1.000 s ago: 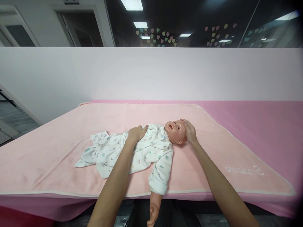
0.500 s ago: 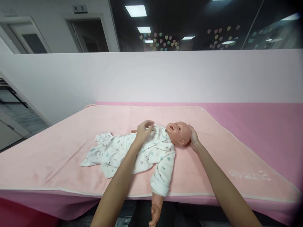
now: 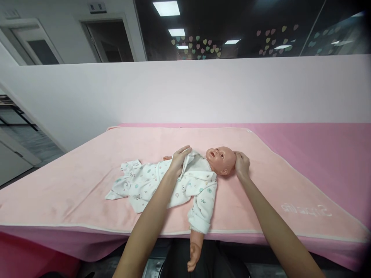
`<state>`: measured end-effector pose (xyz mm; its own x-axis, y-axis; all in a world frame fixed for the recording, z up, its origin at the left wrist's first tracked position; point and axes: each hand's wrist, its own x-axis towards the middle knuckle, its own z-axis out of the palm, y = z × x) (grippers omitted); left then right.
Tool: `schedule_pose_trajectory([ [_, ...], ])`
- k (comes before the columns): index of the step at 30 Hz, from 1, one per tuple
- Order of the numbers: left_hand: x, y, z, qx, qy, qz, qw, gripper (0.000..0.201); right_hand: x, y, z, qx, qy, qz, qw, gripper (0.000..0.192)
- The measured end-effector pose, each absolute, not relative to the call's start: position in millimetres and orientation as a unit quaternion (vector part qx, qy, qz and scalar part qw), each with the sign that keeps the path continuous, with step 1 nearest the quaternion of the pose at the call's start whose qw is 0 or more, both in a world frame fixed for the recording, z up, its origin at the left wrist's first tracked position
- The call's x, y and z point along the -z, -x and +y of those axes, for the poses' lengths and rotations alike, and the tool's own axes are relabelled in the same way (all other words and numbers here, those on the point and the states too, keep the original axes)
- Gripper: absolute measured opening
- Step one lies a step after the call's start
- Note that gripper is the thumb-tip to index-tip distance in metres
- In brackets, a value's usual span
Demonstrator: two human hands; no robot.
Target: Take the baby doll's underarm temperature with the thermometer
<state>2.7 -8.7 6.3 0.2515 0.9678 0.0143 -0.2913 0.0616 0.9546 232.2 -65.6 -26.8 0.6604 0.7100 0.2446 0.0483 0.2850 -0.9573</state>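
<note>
A baby doll (image 3: pixel 222 159) lies on its back across a peach blanket (image 3: pixel 87 185), its head to the right. It wears a white printed baby shirt (image 3: pixel 199 181) and matching trousers (image 3: pixel 136 189). My left hand (image 3: pixel 180 159) is closed on the front flap of the shirt at the chest, lifting it so the plain inside shows. At the crown of the doll's head, my right hand (image 3: pixel 242 164) rests with curled fingers against it. One sleeved doll arm reaches past the near table edge, its bare hand (image 3: pixel 194 255) hanging over.
A pink cover (image 3: pixel 327 162) lies under the blanket and shows at the right and front. Behind the table stands a white wall (image 3: pixel 203 92) with dark glass above. A red surface (image 3: pixel 34 258) is at the lower left.
My left hand has drawn the shirt flap up and open at the chest. My right hand has shifted up around the crown, its fingers now curled.
</note>
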Motion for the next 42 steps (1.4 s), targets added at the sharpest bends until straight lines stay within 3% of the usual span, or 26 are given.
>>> schedule_pose_trajectory([
  [3, -8, 4, 1, -0.46, -0.392, 0.343, 0.719, 0.023, 17, -215, -80, -0.051, 0.586, -0.422, 0.69, 0.026],
  [6, -5, 6, 5, -0.433, -0.373, 0.318, 0.757, 0.026, 3, -179, -86, 0.115, 0.563, -0.635, 0.516, 0.026],
  [10, 1, 6, 7, -0.422, -0.375, 0.273, 0.778, 0.026, -10, -132, -68, 0.201, 0.517, -0.781, 0.287, 0.025],
  [15, 3, 7, 5, -0.433, -0.376, 0.256, 0.778, 0.026, -13, -117, -38, 0.215, 0.568, -0.769, 0.198, 0.023],
  [17, 2, 7, 5, -0.433, -0.389, 0.267, 0.768, 0.029, -20, -124, -45, 0.187, 0.576, -0.769, 0.202, 0.024],
  [19, 2, 6, 5, -0.453, -0.391, 0.292, 0.746, 0.03, -30, -135, -65, 0.138, 0.591, -0.75, 0.263, 0.025],
  [23, 1, -3, -3, -0.55, -0.413, 0.35, 0.636, 0.026, -56, -158, -121, 0.026, 0.588, -0.557, 0.586, 0.037],
  [26, 0, -11, -14, -0.522, -0.558, 0.329, 0.555, 0.027, -76, -163, -150, -0.025, 0.496, -0.518, 0.697, 0.038],
  [30, 2, -16, -22, -0.397, -0.735, 0.277, 0.474, 0.025, -97, -162, -165, -0.034, 0.477, -0.573, 0.666, 0.039],
  [36, 5, -13, -21, -0.4, -0.721, 0.281, 0.492, 0.028, -107, -169, -172, -0.008, 0.49, -0.629, 0.603, 0.039],
  [42, 3, -12, -24, -0.392, -0.718, 0.278, 0.503, 0.025, -43, -200, -186, -0.054, 0.567, -0.636, 0.521, 0.034],
])
